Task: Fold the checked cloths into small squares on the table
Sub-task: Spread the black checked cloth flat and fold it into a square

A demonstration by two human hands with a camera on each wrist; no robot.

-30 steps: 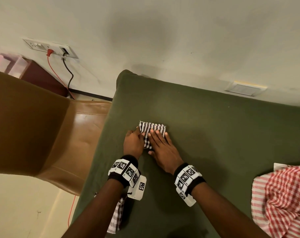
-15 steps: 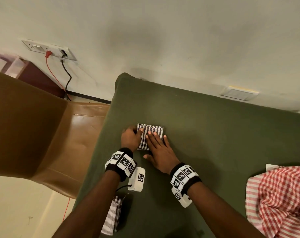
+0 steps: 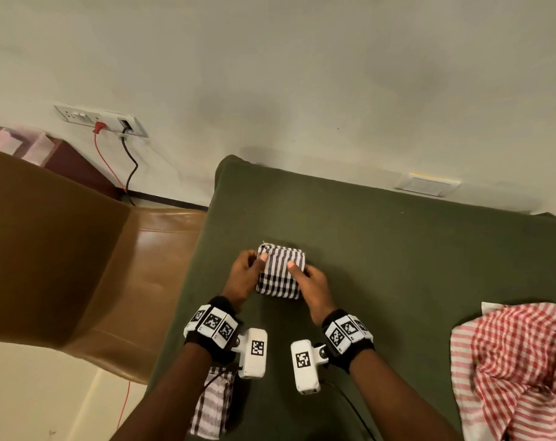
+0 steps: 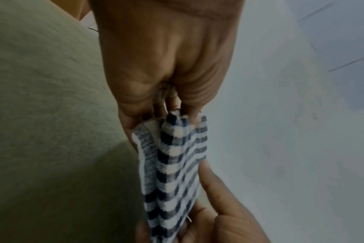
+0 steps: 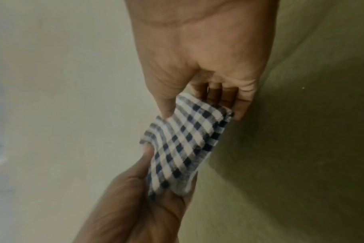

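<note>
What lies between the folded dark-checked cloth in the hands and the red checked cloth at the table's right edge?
Only bare green table cover lies between the dark-checked cloth and the red checked cloth; the head view shows it.

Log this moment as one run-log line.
left hand: grips folded black checked cloth | right hand: grips same cloth | cloth: lifted off green table | red checked cloth: unfolded

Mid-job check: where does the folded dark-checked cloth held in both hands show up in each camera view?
Head: folded dark-checked cloth at centre, between left hand and right hand.
Left wrist: lower centre, seen edge-on.
Right wrist: centre, checked face showing.
Shared landmark: green table cover, left side and right side in the wrist views.
</note>
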